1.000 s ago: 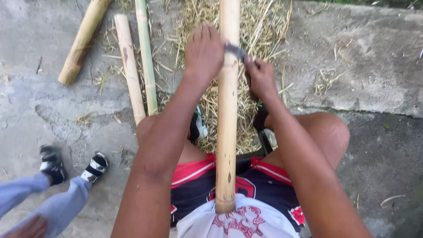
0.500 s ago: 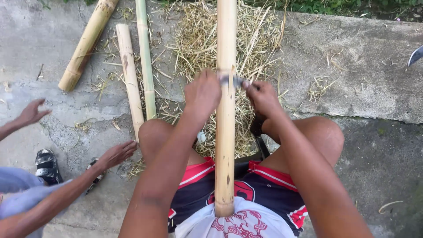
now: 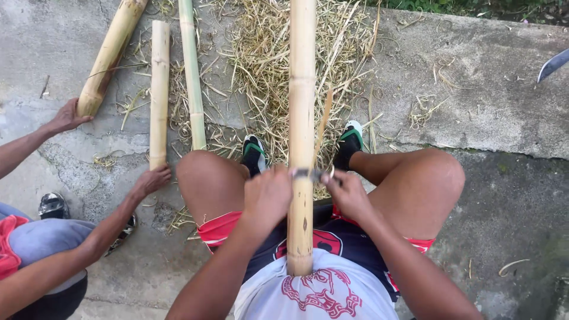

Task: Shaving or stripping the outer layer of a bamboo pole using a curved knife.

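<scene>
A long yellow bamboo pole (image 3: 302,106) runs up the middle of the view, its near end resting against my belly between my knees. A metal blade (image 3: 308,174) lies across the pole. My left hand (image 3: 267,195) is shut on the blade's left end and my right hand (image 3: 347,192) is shut on its right end. A thin strip of bamboo skin (image 3: 324,121) curls up from the pole just beyond the blade. My feet in dark shoes flank the pole.
Dry shavings (image 3: 267,71) cover the concrete ahead. Three more bamboo pieces (image 3: 159,89) lie at upper left. Another person crouches at left, one hand (image 3: 68,115) on the thick piece, the other hand (image 3: 151,181) at the short piece's end. A blade tip (image 3: 552,64) shows at right.
My hands have drawn the blade along the pole toward my body, peeling a strip. The other person's hands have reached out to the bamboo pieces at left.
</scene>
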